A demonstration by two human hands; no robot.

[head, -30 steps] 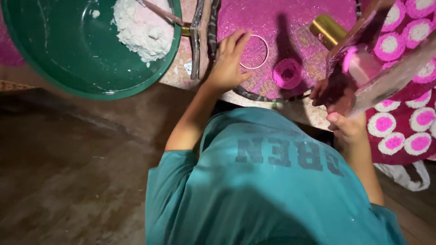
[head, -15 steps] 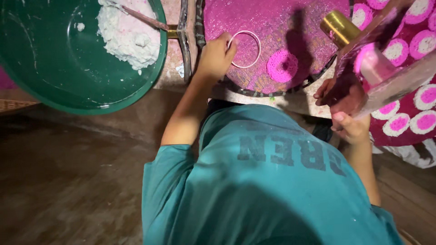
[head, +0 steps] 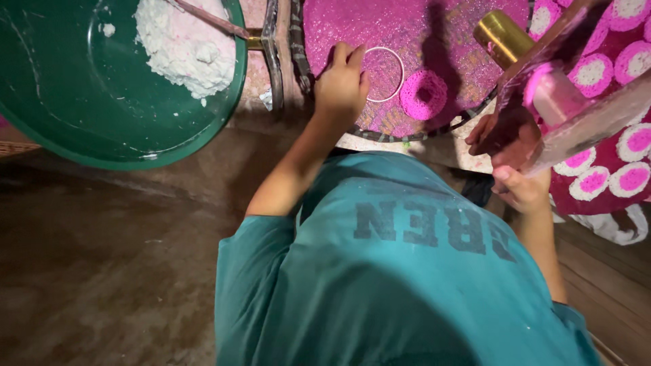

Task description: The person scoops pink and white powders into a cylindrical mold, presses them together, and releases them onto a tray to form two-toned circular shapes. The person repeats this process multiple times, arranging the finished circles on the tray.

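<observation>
My left hand reaches onto a round pink glittery tray, and its fingertips pinch the left edge of a thin white ring. Just right of the ring lies a pink coiled round of dough. My right hand grips a wooden press at the tray's right edge. The press carries a brass cylinder and a lump of pink dough. My teal shirt fills the lower middle of the view.
A big green bowl with a heap of white dough and a stick in it stands at the upper left. Several pink-and-white coiled rounds lie on a dark red cloth at the right. A dark wooden floor spreads below.
The view has drifted a little, so the bowl and tray sit differently in frame. My left hand stays at the ring, and my right hand keeps the press in the same hold.
</observation>
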